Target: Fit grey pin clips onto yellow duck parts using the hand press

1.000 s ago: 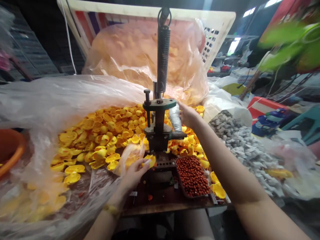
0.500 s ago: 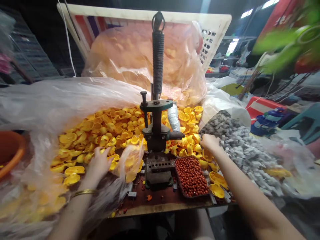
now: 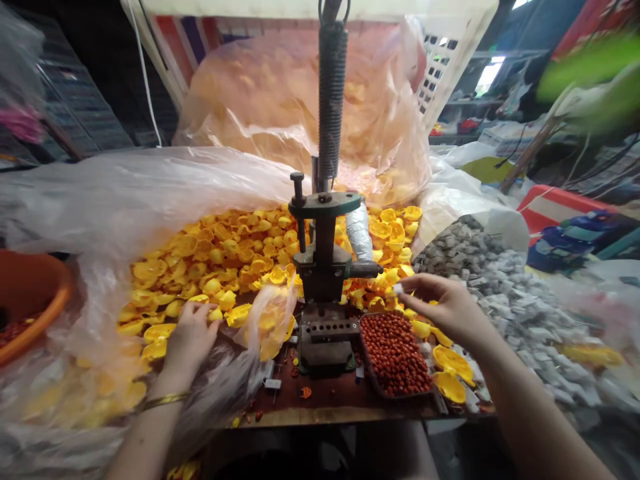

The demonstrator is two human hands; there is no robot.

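My left hand [image 3: 193, 337] is at the near edge of a heap of yellow plastic shells [image 3: 200, 247], its thumb and fingers curled about one yellow shell [image 3: 215, 314]. Between thumb and forefinger, my right hand [image 3: 447, 308] pinches a small whitish block [image 3: 398, 289], just right of the press. The dark metal hand press [image 3: 325, 273], with a tall spring and a foil-wrapped handle [image 3: 359, 233], stands between both hands. Below my right hand sits a clear tray [image 3: 367, 367] of small red-brown beads [image 3: 397, 353]. A pile of grey-white blocks [image 3: 505, 307] spreads on the right.
Plastic sheeting [image 3: 125, 193] drapes over the left side and an orange tub [image 3: 60, 293] stands at far left. Behind the press leans a white crate [image 3: 460, 73] with a large bag [image 3: 280, 100]. A green fan [image 3: 590, 87] blurs at upper right.
My right hand has drawn back from the edge of the grey block pile and now shows a small block at its fingertips. My left fingers have curled in. The camera view has shifted slightly.
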